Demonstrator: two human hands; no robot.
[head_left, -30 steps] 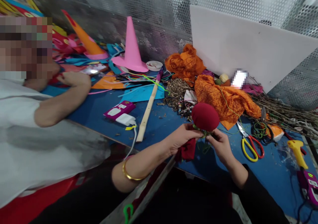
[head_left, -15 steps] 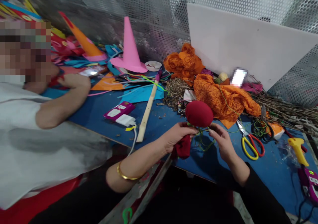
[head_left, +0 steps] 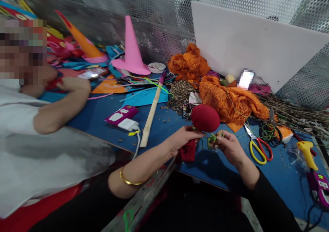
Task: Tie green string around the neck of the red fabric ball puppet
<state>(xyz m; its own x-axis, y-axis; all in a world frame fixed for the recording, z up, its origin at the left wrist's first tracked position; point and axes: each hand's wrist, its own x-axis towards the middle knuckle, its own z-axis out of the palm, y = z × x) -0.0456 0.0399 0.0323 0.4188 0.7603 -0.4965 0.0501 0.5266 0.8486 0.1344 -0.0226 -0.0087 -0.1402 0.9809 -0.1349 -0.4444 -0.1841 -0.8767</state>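
My left hand is closed round the gathered neck of a stuffed red cloth ball; the cloth's loose red tail hangs below my fingers. To the right of the ball, my right hand pinches a small bunch of green yarn. Both hands are over the front edge of the blue table. Scissors with yellow and red handles lie to the right of my right hand. Where the yarn meets the ball's neck is hidden by my left fingers.
Orange patterned cloth and dried plant bits lie behind the ball. A wooden stick and a power strip are at left, a yellow glue gun at right. A co-worker's arm rests on the table's left.
My right hand has gathered the green yarn, which hung in loose loops, into a small bunch at its fingertips. My left hand still holds the red ball in nearly the same place.
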